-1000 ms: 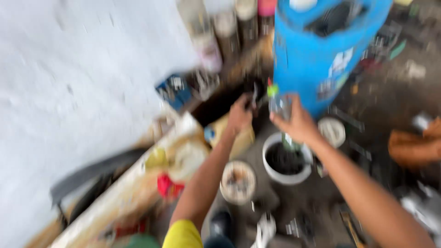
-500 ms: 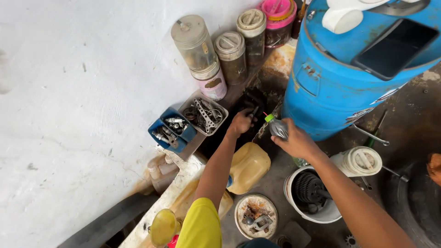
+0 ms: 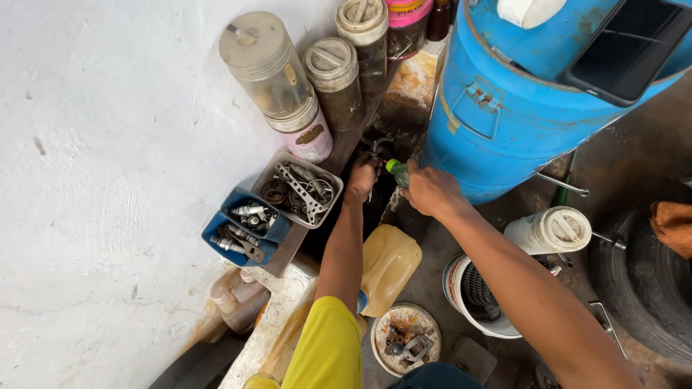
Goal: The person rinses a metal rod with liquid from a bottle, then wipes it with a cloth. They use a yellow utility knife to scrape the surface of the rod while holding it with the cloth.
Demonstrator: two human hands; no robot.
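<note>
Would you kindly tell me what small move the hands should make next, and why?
Probably tip the green-capped bottle slightly further: the right hand holds its nozzle just beside the dark part that the left hand grips, in the dim gap by the blue drum.

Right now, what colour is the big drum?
Blue, the big drum, clearest in the head view.

Both arms are reaching forward and down, converging; the left hand [image 3: 362,176] is curling its fingers, its grip seemingly closed though shadow hides it; the right hand [image 3: 425,189] is clenching, knuckles upward, wrist straight.
</note>
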